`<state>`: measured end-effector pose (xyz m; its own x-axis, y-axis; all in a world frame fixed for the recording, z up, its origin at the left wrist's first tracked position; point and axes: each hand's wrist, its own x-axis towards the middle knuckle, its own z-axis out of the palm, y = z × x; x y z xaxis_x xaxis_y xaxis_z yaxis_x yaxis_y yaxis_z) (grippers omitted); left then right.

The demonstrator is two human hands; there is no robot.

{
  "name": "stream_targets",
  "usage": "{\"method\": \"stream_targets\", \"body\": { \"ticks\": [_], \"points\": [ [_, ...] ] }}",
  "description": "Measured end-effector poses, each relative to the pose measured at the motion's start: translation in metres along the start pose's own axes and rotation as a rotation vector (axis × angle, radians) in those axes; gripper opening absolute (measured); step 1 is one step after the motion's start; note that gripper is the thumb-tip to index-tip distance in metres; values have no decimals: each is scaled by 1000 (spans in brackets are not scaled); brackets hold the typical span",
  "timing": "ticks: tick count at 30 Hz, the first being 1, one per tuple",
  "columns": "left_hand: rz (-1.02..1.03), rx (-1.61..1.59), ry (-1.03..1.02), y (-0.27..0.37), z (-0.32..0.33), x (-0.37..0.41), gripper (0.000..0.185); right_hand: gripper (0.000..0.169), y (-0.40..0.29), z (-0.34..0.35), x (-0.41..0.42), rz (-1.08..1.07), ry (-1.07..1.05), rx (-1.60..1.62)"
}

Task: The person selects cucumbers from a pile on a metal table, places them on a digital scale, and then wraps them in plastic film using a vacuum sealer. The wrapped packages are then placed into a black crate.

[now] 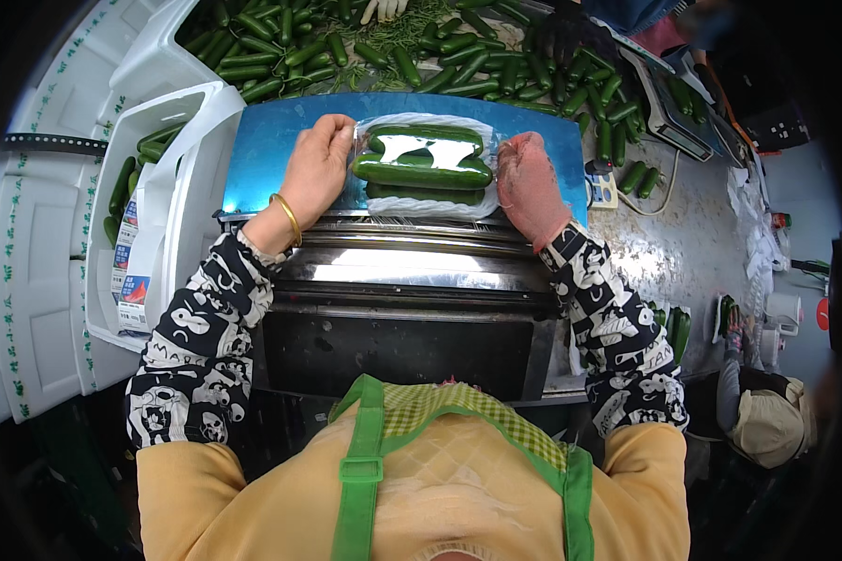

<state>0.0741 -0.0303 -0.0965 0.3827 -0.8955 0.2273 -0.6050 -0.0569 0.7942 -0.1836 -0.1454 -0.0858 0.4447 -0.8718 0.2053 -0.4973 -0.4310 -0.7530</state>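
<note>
Several small green cucumbers (pixel 421 172) lie side by side on a white ribbed tray (pixel 428 207) under glossy clear plastic film. My bare left hand (pixel 319 158), a gold bangle at its wrist, pinches the film at the pack's left end. At the other end, my right hand (pixel 530 186), in a pinkish-red glove, is closed on the film; its fingertips are hidden. The pack is over the front of a blue metal plate (pixel 274 168). Just below it run the shiny metal bars (pixel 407 238) of what looks like a wrapping machine.
Loose cucumbers (pixel 463 63) are heaped beyond the plate, with another person's gloved hands (pixel 384 8) there. A white foam box (pixel 200 203) holds cucumbers and printed labels at left. At right are a scale (pixel 680 137), a power strip (pixel 602 191) and another person (pixel 768 421).
</note>
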Motion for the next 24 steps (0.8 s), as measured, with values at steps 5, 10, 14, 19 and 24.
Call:
{"method": "stream_targets", "body": {
  "ticks": [5,10,14,19,24],
  "points": [
    [39,-410,23,19,10,-4,16,23,5,0,11,187,-80,181],
    [45,-558,105,54,4,-19,18,20,6,-9,-3,170,-78,185],
    [40,-578,115,79,4,-54,27,14,-20,-34,-51,-24,-4,37],
    [-38,-472,71,99,14,-115,24,15,-62,-63,-145,582,28,575],
    [-93,-396,127,124,26,-169,15,20,-33,-58,-211,276,208,-163]
  ]
}}
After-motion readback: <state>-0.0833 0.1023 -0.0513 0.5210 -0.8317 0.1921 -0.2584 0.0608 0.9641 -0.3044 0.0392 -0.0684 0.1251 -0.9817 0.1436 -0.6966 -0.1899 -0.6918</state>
